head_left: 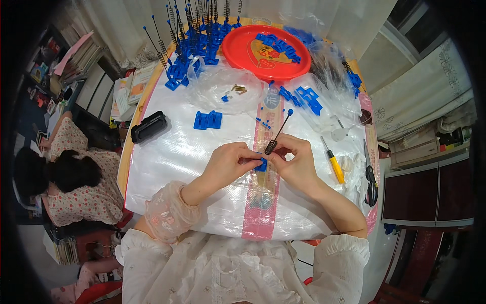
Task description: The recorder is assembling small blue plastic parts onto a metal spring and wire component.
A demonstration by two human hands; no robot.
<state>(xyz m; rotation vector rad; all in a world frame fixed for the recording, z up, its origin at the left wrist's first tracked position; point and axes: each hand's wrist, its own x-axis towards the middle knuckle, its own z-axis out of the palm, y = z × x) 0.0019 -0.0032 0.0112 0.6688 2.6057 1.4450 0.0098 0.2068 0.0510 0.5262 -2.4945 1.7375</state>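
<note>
Near the middle of the table my left hand (235, 164) pinches a small blue plastic part (260, 165) between thumb and fingers. My right hand (294, 162) closes around the lower end of a dark coil spring (271, 147), whose thin black rod (283, 124) slants up to a blue tip. The spring stands right above the blue part, and both hands nearly touch; whether the two pieces are joined is hidden by my fingers. Several tiny blue pieces (264, 123) lie just beyond. Two blue square plastic parts (207, 120) sit side by side farther left.
A red plate (243, 66) with blue parts stands at the back, beside many blue bases with springs (200, 40). A clear bag holds brass pins (239, 89). A black case (148, 126) lies left; a yellow screwdriver (335, 168) and black scissors (371, 185) lie right. Another person (81, 187) sits left.
</note>
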